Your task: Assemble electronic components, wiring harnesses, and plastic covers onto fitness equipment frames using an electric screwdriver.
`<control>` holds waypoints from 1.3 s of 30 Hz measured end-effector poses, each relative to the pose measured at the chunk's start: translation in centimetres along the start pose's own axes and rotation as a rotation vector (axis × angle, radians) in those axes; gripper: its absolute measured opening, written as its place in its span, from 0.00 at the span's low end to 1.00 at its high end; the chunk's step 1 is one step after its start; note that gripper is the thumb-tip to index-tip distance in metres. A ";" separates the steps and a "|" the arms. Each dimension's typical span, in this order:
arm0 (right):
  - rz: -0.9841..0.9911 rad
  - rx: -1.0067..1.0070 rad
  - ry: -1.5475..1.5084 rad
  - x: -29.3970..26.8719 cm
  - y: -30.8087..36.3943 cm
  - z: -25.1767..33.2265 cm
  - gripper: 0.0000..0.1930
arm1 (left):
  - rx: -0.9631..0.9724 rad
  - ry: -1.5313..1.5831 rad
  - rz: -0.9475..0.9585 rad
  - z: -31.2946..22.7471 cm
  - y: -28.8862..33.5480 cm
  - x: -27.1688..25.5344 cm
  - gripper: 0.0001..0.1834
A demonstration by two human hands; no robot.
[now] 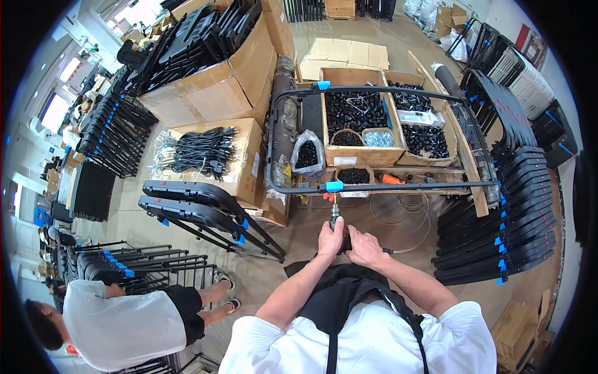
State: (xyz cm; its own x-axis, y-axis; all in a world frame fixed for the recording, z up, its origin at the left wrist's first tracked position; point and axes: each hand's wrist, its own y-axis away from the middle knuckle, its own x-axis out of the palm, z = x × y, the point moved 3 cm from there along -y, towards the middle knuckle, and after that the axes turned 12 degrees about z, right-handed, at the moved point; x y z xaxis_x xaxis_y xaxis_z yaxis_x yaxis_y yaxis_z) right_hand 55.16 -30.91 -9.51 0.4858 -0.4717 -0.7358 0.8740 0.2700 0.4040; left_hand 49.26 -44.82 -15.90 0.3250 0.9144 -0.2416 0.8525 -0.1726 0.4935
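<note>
A drill-like power screwdriver [336, 213] points away from me, its bit at the near bar of a black tubular frame [411, 186]. My left hand [330, 238] is closed around the tool's body, thumb along the top. My right hand [365, 247] is closed at the tool's right side, where its grip is mostly hidden under the fingers. The rectangular frame lies flat across the bench and the parts boxes. A blue clip [334, 186] sits on its near bar close to the bit, and another blue clip [324, 85] on its far bar.
Inside the frame stand cartons of black plastic parts [355, 112], a box of silver screws [378, 138] and a bag of black pieces [307, 156]. Folded black frames [193, 198] stand left, more frames [498, 218] right. Cables [202, 149] lie on a carton. A person [124, 321] is at lower left.
</note>
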 end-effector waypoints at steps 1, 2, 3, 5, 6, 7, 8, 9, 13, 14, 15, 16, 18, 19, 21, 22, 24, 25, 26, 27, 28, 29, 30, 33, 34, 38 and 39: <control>0.032 0.024 -0.006 -0.3 -0.1 0.1 0.44 | 0.000 0.001 -0.001 -0.2 0.0 0.0 0.32; 0.063 0.048 -0.013 -0.5 -0.1 0.2 0.45 | -0.013 -0.026 0.001 -0.4 0.0 0.0 0.32; 0.063 0.048 -0.011 -0.6 -0.2 0.3 0.45 | -0.025 -0.051 0.003 -0.5 -0.1 0.0 0.33; 0.057 0.051 0.000 -0.9 -0.2 0.4 0.47 | -0.024 -0.039 0.004 -0.6 -0.3 0.0 0.33; 0.057 0.052 0.000 -0.8 -0.3 0.2 0.47 | -0.024 -0.027 0.005 -0.6 -0.4 0.0 0.34; 0.044 0.051 0.005 -0.7 -0.5 0.1 0.48 | -0.024 -0.027 0.006 -0.7 -0.6 0.0 0.34; 0.031 0.051 0.011 -0.6 -0.5 -0.1 0.49 | -0.030 -0.038 0.008 -0.7 -0.7 0.1 0.34; 0.032 0.050 0.011 -0.8 -0.6 0.0 0.49 | -0.037 -0.048 0.007 -0.5 -0.9 0.1 0.34; 0.056 0.062 0.019 -1.2 -1.0 0.2 0.51 | -0.021 -0.036 0.003 -0.2 -1.5 0.1 0.33; 0.056 0.061 0.021 -1.2 -1.0 0.2 0.51 | -0.021 -0.039 -0.007 -0.2 -1.6 0.1 0.33; 0.054 0.065 0.021 -1.2 -1.0 0.1 0.51 | -0.019 -0.043 -0.015 -0.5 -1.7 0.1 0.32; 0.038 0.061 0.015 -1.3 -1.0 0.1 0.48 | -0.019 -0.043 -0.012 -0.7 -1.7 0.1 0.32; 0.022 0.058 0.011 -1.1 -1.1 -0.2 0.44 | -0.032 -0.024 0.015 -0.8 -1.9 0.2 0.33; 0.026 0.028 0.040 -0.7 -1.4 -0.2 0.39 | -0.031 -0.023 0.015 -0.7 -1.9 0.1 0.33; 0.031 -0.002 0.071 -0.2 -1.5 -0.2 0.34 | -0.032 0.005 0.025 -0.6 -2.1 0.0 0.33; -0.015 -0.033 0.045 -0.1 -1.6 0.1 0.31 | -0.032 0.007 0.024 -0.5 -2.1 0.0 0.33; -0.062 -0.060 0.019 0.1 -1.4 0.2 0.27 | -0.021 -0.023 0.011 -0.5 -1.8 0.0 0.34; -0.069 -0.062 0.007 0.2 -1.2 0.2 0.27 | -0.021 -0.023 0.014 -0.6 -1.6 0.1 0.34; -0.076 -0.065 -0.005 0.2 -1.0 0.2 0.27 | -0.021 -0.025 0.010 -0.6 -1.5 0.1 0.34; -0.076 -0.063 -0.004 0.2 -0.9 0.3 0.27 | -0.020 -0.026 0.005 -0.5 -1.4 0.1 0.35; -0.068 -0.056 0.000 0.2 -0.8 0.5 0.28 | -0.020 -0.026 0.007 -0.4 -1.3 0.1 0.35; -0.060 -0.050 0.005 0.1 -0.7 0.6 0.28 | -0.027 -0.020 0.020 -0.2 -1.2 0.1 0.35; -0.062 -0.047 0.005 0.1 -0.6 0.6 0.28 | -0.033 -0.014 0.033 -0.1 -1.2 0.0 0.35; -0.023 -0.010 -0.013 0.2 -0.4 0.8 0.32 | -0.036 -0.005 0.050 0.3 -1.2 0.1 0.36; -0.018 -0.006 -0.003 0.2 -0.3 0.9 0.31 | -0.036 -0.005 0.054 0.5 -1.1 0.1 0.36; -0.007 0.016 0.006 0.3 -0.3 1.7 0.31 | -0.031 0.023 0.062 1.4 -1.1 -0.3 0.36; -0.013 0.028 0.002 0.5 -0.2 1.5 0.31 | -0.031 0.031 0.071 1.2 -1.0 -0.3 0.35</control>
State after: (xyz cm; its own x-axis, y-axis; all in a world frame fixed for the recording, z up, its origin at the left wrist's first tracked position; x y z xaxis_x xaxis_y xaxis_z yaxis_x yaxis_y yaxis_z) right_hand 55.24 -32.47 -9.09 0.4745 -0.4729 -0.7424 0.8801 0.2399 0.4097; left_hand 48.86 -45.36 -17.35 0.3712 0.9111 -0.1792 0.8143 -0.2267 0.5343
